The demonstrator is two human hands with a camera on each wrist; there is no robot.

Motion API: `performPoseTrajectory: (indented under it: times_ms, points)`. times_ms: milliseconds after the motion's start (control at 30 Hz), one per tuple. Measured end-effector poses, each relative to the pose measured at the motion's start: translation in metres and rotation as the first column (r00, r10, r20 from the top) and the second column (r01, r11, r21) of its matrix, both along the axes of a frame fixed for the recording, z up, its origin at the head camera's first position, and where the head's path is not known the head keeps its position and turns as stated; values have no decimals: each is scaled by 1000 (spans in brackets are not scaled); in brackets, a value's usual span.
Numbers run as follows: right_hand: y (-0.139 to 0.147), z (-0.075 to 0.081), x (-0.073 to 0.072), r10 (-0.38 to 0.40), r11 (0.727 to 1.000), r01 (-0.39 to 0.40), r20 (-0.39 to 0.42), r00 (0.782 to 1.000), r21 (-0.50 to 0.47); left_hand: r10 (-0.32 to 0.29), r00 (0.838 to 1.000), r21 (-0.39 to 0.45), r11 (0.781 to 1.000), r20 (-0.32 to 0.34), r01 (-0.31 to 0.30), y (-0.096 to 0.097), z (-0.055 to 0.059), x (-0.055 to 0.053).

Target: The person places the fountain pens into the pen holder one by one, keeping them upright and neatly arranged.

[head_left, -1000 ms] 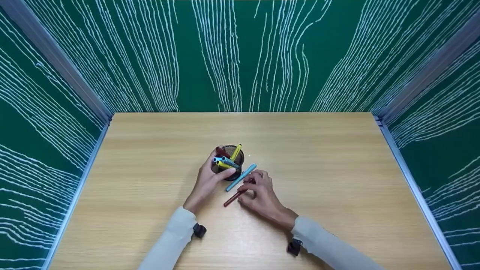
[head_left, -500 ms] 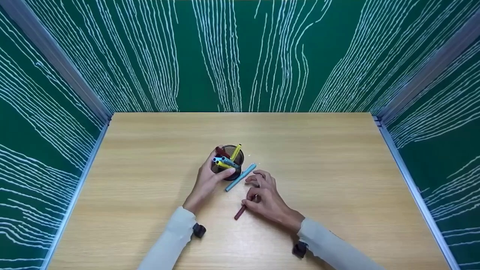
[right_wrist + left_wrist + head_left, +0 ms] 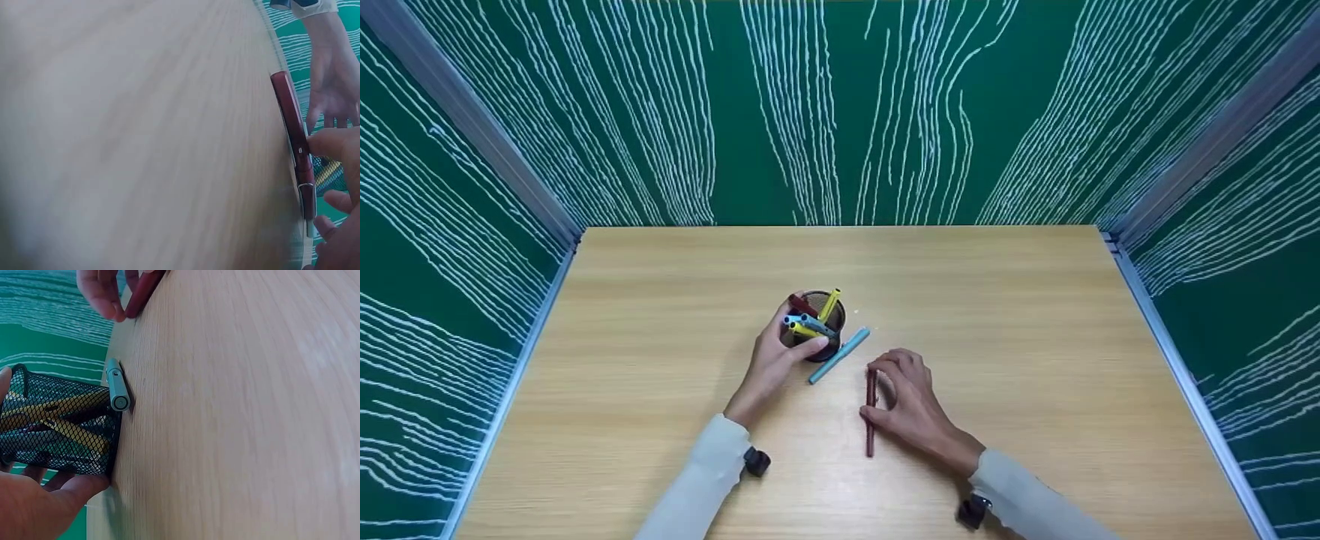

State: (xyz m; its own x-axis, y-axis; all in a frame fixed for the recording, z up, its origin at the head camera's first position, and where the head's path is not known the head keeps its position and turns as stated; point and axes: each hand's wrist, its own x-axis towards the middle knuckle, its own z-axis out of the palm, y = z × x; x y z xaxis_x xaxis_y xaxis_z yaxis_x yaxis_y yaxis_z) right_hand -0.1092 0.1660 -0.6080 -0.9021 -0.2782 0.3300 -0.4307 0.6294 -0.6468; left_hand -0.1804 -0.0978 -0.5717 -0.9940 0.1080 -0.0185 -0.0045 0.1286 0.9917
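My left hand [image 3: 772, 356] grips a black mesh pen holder [image 3: 829, 349] near the middle of the table. Several dark red, yellow and blue pens stand in it. A light blue pen [image 3: 840, 355] lies slantwise on the table against the holder's right side. A dark red pen [image 3: 870, 435] with a clip lies farther right, pointing toward me. My right hand [image 3: 911, 401] is curled over it, the thumb at the pen's middle and the index fingertip near its far end. In the right wrist view, the thumb touches the red pen [image 3: 291, 109]; the other fingertips are near its clip end.
Both hands work over a light wooden table [image 3: 660, 277]. Green panels [image 3: 772, 112] with white wavy lines stand behind it and at both sides, with metal rails [image 3: 1185, 375] along the side edges.
My right hand has moved right and toward me with the red pen, which has turned from slanted to pointing at me. Thumb and index finger have spread along it. My left hand keeps its place.
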Motion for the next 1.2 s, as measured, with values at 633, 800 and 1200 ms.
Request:
performPoseTrajectory:
  times_ms: [633,800,1200]
  points:
    - [-2,-1,8,-54,998,52,44,998,30,-20,1000,-12,1000,-14,20,-1,2,1]
    - [-1,7,4,-44,999,45,75,996,-16,-17,1000,-29,999,-4,17,0,2,2]
    - [3,9,-2,-93,994,87,118,989,60,-13,1000,39,999,-20,13,0,1,2]
